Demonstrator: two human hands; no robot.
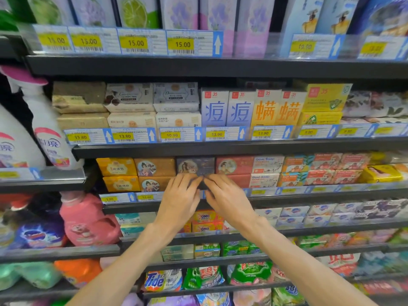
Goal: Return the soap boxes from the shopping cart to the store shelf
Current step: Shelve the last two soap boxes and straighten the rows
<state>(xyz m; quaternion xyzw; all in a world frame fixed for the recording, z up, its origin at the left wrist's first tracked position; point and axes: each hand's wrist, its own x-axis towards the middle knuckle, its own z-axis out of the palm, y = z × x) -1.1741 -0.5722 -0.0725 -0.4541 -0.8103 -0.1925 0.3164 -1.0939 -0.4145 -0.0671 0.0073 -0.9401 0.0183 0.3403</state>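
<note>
A dark blue soap box [195, 165] with a picture of a figure sits on the top layer of the third shelf [309, 196]. Directly under it, a dark soap box [202, 184] shows only as a sliver between my fingers. My left hand [180, 197] and my right hand [225, 197] meet fingertip to fingertip on its front, fingers above and thumbs below. Orange boxes [154, 166] stand to its left and red boxes [234, 165] to its right. The shopping cart is out of view.
Price-tag strips [176, 134] run along each shelf edge. Goat Soap boxes [267, 164] fill the shelf further right, yellow boxes [117, 166] further left. Pink detergent bottle [88, 219] and spray bottles [46, 124] stand on the left unit. Packed shelves lie above and below.
</note>
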